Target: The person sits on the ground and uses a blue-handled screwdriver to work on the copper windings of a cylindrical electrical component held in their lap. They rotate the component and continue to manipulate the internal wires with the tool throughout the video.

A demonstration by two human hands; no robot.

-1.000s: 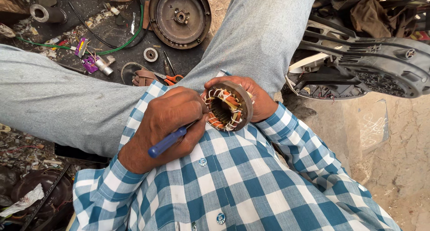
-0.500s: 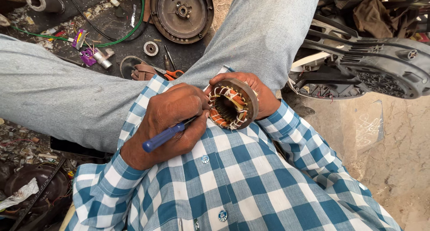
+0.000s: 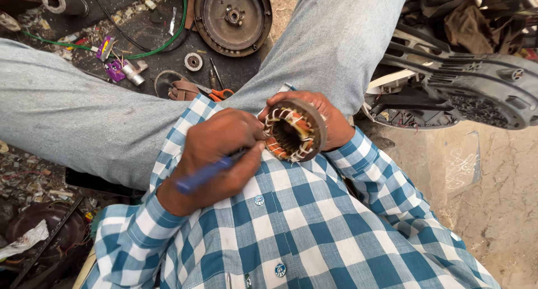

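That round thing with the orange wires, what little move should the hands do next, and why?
Probably slide the blue-handled tool a bit further along the ring of coils. The left hand has its tip against the inner edge of the round wound coil part, while the right hand cups it from behind and holds it tilted toward the tool.

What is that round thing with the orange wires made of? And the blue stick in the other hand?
The stator in the right hand looks like dull, rusty-brown metal, probably steel, wound with shiny orange wire that is likely copper, plus pale wrapping on the coils. The blue-handled tool in the left hand seems to have a smooth plastic handle; its tip is hidden.
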